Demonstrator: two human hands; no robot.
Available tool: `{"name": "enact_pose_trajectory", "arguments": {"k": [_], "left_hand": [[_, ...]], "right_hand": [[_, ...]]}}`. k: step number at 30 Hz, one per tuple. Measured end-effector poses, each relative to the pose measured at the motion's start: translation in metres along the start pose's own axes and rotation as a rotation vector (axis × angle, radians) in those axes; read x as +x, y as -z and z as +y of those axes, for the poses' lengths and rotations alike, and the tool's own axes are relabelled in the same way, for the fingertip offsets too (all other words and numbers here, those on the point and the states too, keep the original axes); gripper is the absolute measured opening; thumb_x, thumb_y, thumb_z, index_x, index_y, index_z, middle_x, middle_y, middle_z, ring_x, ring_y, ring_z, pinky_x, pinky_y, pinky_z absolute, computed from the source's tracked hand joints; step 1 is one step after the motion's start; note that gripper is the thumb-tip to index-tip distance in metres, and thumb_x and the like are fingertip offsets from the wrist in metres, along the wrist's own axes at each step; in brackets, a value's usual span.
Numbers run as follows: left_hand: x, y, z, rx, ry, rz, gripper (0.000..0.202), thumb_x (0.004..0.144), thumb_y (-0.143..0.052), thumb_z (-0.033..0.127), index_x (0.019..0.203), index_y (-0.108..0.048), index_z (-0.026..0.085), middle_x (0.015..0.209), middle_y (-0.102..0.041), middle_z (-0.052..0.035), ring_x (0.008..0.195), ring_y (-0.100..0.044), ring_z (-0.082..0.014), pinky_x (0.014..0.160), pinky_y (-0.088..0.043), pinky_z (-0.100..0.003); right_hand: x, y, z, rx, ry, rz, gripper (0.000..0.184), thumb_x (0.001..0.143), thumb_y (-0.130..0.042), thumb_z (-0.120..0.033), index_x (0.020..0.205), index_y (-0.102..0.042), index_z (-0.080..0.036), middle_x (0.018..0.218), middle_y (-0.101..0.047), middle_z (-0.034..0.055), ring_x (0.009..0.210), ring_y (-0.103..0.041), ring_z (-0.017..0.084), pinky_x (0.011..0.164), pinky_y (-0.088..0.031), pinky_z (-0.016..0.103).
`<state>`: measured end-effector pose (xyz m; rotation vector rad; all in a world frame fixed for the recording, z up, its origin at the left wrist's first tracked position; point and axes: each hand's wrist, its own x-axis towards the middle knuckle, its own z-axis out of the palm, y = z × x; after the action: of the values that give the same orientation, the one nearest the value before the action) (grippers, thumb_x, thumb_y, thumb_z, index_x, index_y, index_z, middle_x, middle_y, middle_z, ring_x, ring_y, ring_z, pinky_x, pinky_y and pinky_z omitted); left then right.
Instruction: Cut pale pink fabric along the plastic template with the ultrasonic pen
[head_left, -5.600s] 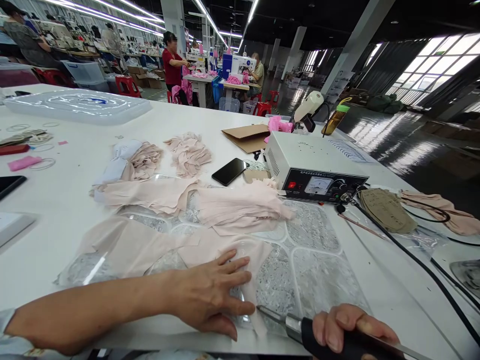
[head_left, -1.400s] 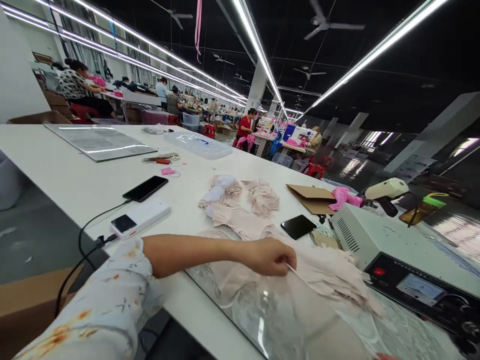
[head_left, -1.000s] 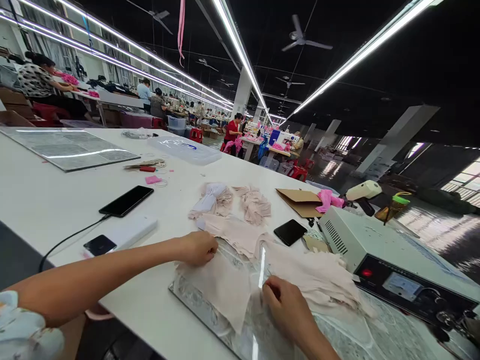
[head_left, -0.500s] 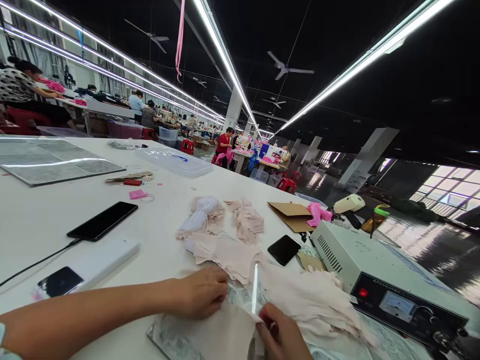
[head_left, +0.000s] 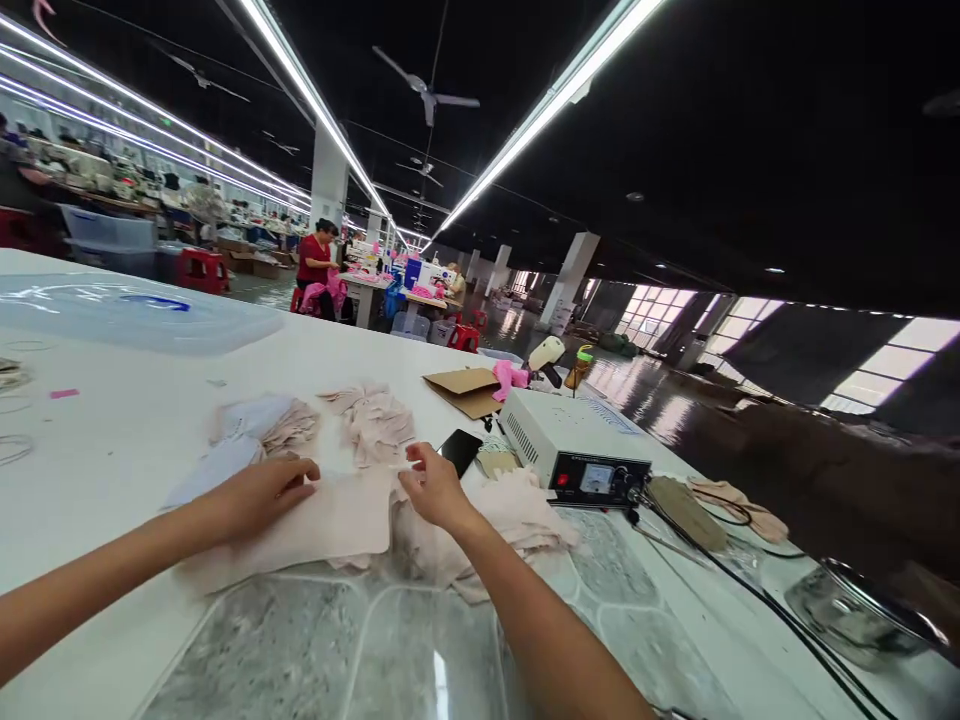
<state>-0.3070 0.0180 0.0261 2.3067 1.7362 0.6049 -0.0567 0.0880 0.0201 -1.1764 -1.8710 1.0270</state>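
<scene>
Fingers, left hand point(head_left: 274, 492): curled over pale fabric stack point(head_left: 349, 515), left of centre; grip cannot be told.
Fingers, right hand point(head_left: 436, 492): held parted near second stack point(head_left: 525, 525), centre.
Bundles point(head_left: 377, 425): two counted, above the stacks.
Control box point(head_left: 574, 430): one, right of centre.
Patterned board point(head_left: 277, 650): one; left edge shown lower left, open surface left exposed across lower centre.
</scene>
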Motion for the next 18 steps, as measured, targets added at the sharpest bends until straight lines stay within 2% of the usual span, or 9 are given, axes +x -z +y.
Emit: {"name": "enact_pose_trajectory", "arguments": {"k": [2, 5, 7, 8, 10, 12, 14, 18], "left_hand": [[0.017, -0.007, 0.012, 0.026, -0.057, 0.007, 0.032, 0.090, -0.039, 0.037, 0.096, -0.062, 0.016, 0.098, -0.064, -0.0117, 0.086, -0.062, -0.0280, 0.074, -0.046, -0.035], [0.038, -0.034, 0.053, 0.013, -0.182, -0.047, 0.024, 0.093, -0.047, 0.032, 0.103, -0.064, 0.020, 0.109, -0.062, -0.0083, 0.097, -0.062, -0.0251, 0.086, -0.046, -0.036], [0.056, -0.058, 0.084, -0.005, -0.260, -0.100, 0.019, 0.091, -0.059, 0.029, 0.107, -0.064, 0.021, 0.113, -0.062, -0.0064, 0.099, -0.062, -0.0227, 0.091, -0.047, -0.035], [0.067, -0.069, 0.098, -0.015, -0.288, -0.125, 0.022, 0.091, -0.063, 0.030, 0.111, -0.063, 0.020, 0.116, -0.061, -0.0066, 0.101, -0.061, -0.0224, 0.092, -0.048, -0.037], [0.088, -0.089, 0.119, -0.026, -0.321, -0.173, 0.030, 0.096, -0.059, 0.032, 0.120, -0.058, 0.015, 0.121, -0.059, -0.0095, 0.104, -0.061, -0.0232, 0.089, -0.052, -0.044], [0.105, -0.103, 0.130, -0.023, -0.332, -0.209, 0.030, 0.097, -0.058, 0.032, 0.122, -0.057, 0.014, 0.120, -0.059, -0.0098, 0.102, -0.062, -0.0227, 0.086, -0.054, -0.042], [0.116, -0.110, 0.133, -0.018, -0.344, -0.221, 0.029, 0.097, -0.058, 0.031, 0.122, -0.057, 0.015, 0.121, -0.059, -0.0098, 0.102, -0.062, -0.0224, 0.086, -0.055, -0.042], [0.122, -0.110, 0.128, -0.025, -0.369, -0.214, 0.030, 0.097, -0.058, 0.031, 0.122, -0.057, 0.015, 0.120, -0.059, -0.0096, 0.101, -0.062, -0.0226, 0.085, -0.055, -0.042]], "right_hand": [[0.004, 0.016, 0.008, -0.025, 0.006, 0.069, 0.035, 0.091, -0.059, -0.037, 0.122, -0.056, -0.019, 0.124, -0.058, 0.0089, 0.104, -0.061, 0.022, 0.087, -0.053, 0.044], [-0.012, 0.052, 0.026, -0.046, -0.029, 0.148, 0.035, 0.091, -0.059, -0.037, 0.121, -0.057, -0.019, 0.123, -0.059, 0.0087, 0.103, -0.061, 0.022, 0.086, -0.053, 0.044], [-0.029, 0.079, 0.040, -0.063, -0.066, 0.198, 0.036, 0.091, -0.059, -0.037, 0.121, -0.056, -0.018, 0.123, -0.059, 0.0087, 0.103, -0.062, 0.022, 0.085, -0.054, 0.044], [-0.038, 0.092, 0.047, -0.075, -0.088, 0.216, 0.036, 0.091, -0.059, -0.037, 0.121, -0.056, -0.018, 0.122, -0.059, 0.0087, 0.102, -0.062, 0.022, 0.085, -0.054, 0.043], [-0.058, 0.115, 0.061, -0.102, -0.131, 0.244, 0.036, 0.091, -0.059, -0.038, 0.121, -0.056, -0.018, 0.122, -0.059, 0.0084, 0.102, -0.062, 0.022, 0.084, -0.054, 0.043], [-0.077, 0.131, 0.072, -0.137, -0.164, 0.261, 0.036, 0.091, -0.059, -0.038, 0.121, -0.057, -0.018, 0.121, -0.060, 0.0083, 0.101, -0.062, 0.022, 0.083, -0.054, 0.043], [-0.094, 0.139, 0.080, -0.183, -0.173, 0.270, 0.035, 0.091, -0.059, -0.038, 0.120, -0.057, -0.018, 0.119, -0.060, 0.0080, 0.099, -0.062, 0.021, 0.082, -0.055, 0.042], [-0.111, 0.135, 0.083, -0.310, -0.097, 0.271, 0.032, 0.092, -0.058, -0.038, 0.116, -0.059, -0.018, 0.115, -0.062, 0.0073, 0.095, -0.063, 0.020, 0.081, -0.055, 0.040]]}}
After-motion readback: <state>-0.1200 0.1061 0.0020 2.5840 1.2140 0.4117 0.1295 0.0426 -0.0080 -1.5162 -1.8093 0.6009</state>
